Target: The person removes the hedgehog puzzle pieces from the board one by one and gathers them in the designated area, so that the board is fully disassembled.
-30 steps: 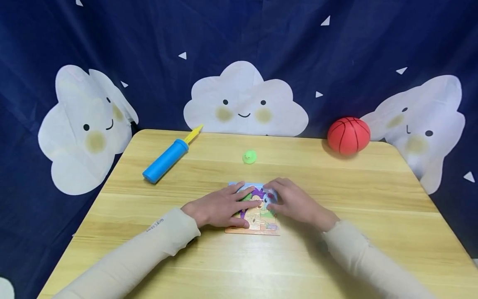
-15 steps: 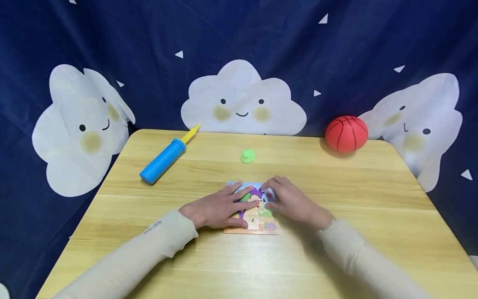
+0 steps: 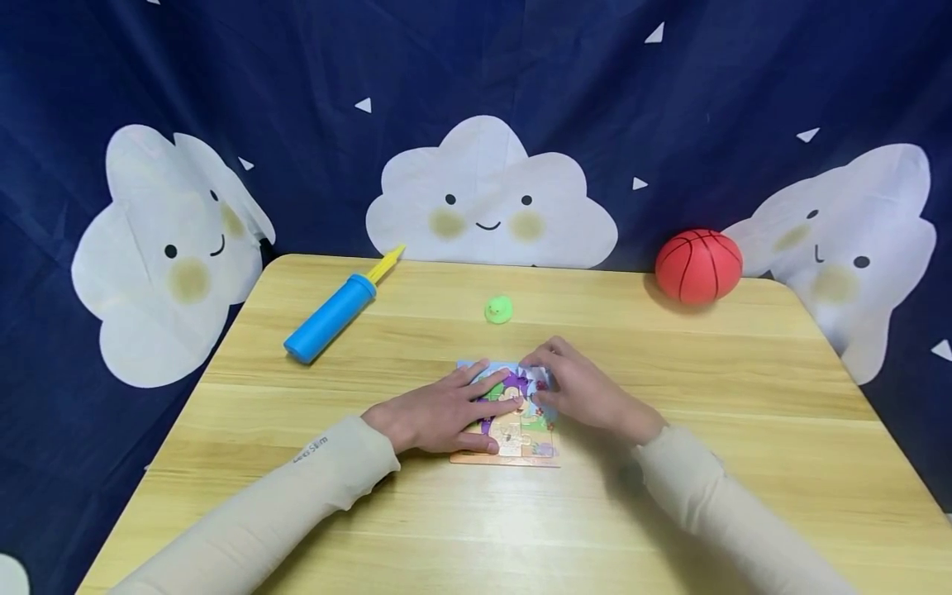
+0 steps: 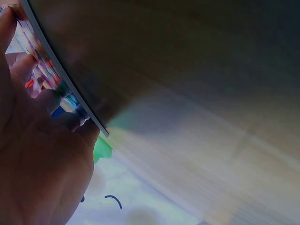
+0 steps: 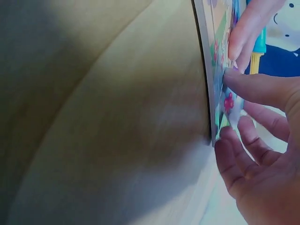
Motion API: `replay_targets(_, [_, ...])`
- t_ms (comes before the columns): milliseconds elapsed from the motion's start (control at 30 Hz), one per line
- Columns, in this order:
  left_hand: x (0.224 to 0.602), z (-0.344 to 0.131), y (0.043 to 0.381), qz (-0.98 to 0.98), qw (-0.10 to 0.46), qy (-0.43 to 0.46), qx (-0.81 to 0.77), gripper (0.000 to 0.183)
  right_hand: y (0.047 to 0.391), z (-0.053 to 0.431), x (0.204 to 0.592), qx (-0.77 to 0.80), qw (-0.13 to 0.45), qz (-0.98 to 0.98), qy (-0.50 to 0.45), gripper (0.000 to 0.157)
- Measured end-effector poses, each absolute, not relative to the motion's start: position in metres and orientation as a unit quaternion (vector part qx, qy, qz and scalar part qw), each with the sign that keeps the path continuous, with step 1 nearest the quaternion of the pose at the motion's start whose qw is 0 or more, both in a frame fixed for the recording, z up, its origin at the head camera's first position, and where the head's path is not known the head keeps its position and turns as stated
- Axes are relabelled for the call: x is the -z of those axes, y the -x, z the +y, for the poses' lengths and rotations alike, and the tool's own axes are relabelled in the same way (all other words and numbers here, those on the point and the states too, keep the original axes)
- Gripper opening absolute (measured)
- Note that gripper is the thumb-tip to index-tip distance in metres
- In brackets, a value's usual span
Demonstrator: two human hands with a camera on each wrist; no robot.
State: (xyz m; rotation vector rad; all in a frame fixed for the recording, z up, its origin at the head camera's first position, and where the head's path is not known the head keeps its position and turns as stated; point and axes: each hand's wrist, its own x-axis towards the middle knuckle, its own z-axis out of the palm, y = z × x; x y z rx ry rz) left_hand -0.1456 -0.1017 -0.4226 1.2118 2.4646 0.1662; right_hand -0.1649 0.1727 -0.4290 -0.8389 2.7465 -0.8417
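Observation:
A colourful jigsaw puzzle (image 3: 509,442) with a cartoon picture lies in its flat tray at the middle of the table. My left hand (image 3: 439,411) rests across its left half, fingers spread and straight. At the upper right corner, my right hand (image 3: 587,397) pinches a puzzle piece (image 5: 228,104) between thumb and fingers. In the right wrist view this piece, pale blue with a red flower print, stands tilted from the tray. The left wrist view shows the left fingers over the puzzle and the tray's edge (image 4: 70,83).
Behind the puzzle sits a small green toy duck (image 3: 498,310). A blue hand pump (image 3: 330,318) with a yellow nozzle lies at the back left. A red toy basketball (image 3: 697,267) is at the back right. A navy curtain (image 3: 312,99) with printed clouds hangs behind the table.
My right hand has shifted slightly up and to the right over the puzzle's corner, and the piece in its fingers has tilted. The left hand stays in place.

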Motion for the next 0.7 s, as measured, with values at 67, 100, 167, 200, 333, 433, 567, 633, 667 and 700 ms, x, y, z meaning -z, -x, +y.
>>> replay_targets(67, [0.422, -0.101, 0.146, 0.878, 0.192, -0.433, -0.062, 0.070, 0.166, 0.174, 0.431, 0.311, 0.085, 0.906, 0.273, 0.040])
replay_targets(100, [0.422, -0.101, 0.146, 0.878, 0.192, -0.434, -0.063, 0.069, 0.167, 0.175, 0.432, 0.330, 0.091, 0.901, 0.267, 0.039])
replay_targets(167, [0.422, -0.101, 0.146, 0.878, 0.194, -0.433, -0.061, 0.070, 0.168, 0.178, 0.434, 0.365, 0.098, 0.891, 0.252, 0.036])
replay_targets(200, [0.422, -0.101, 0.146, 0.878, 0.193, -0.434, -0.062, 0.070, 0.169, 0.181, 0.434, 0.384, 0.102, 0.885, 0.242, 0.035])
replay_targets(333, [0.424, -0.100, 0.146, 0.875, 0.187, -0.443, -0.062, 0.070, 0.171, 0.202, 0.428, 0.442, 0.120, 0.869, 0.190, 0.032])
replay_targets(433, [0.424, -0.099, 0.146, 0.873, 0.182, -0.449, -0.066, 0.069, 0.172, 0.228, 0.420, 0.470, 0.119, 0.860, 0.159, 0.031])
replay_targets(567, [0.424, -0.100, 0.145, 0.873, 0.179, -0.448, -0.070, 0.069, 0.171, 0.274, 0.414, 0.483, 0.091, 0.860, 0.136, 0.030])
replay_targets(633, [0.424, -0.100, 0.145, 0.874, 0.178, -0.447, -0.071, 0.069, 0.169, 0.297, 0.415, 0.480, 0.080, 0.865, 0.124, 0.031])
replay_targets(667, [0.423, -0.101, 0.145, 0.874, 0.178, -0.447, -0.070, 0.069, 0.167, 0.308, 0.417, 0.481, 0.077, 0.866, 0.117, 0.031])
replay_targets(700, [0.423, -0.101, 0.145, 0.874, 0.179, -0.446, -0.071, 0.069, 0.166, 0.319, 0.418, 0.477, 0.075, 0.869, 0.109, 0.032])
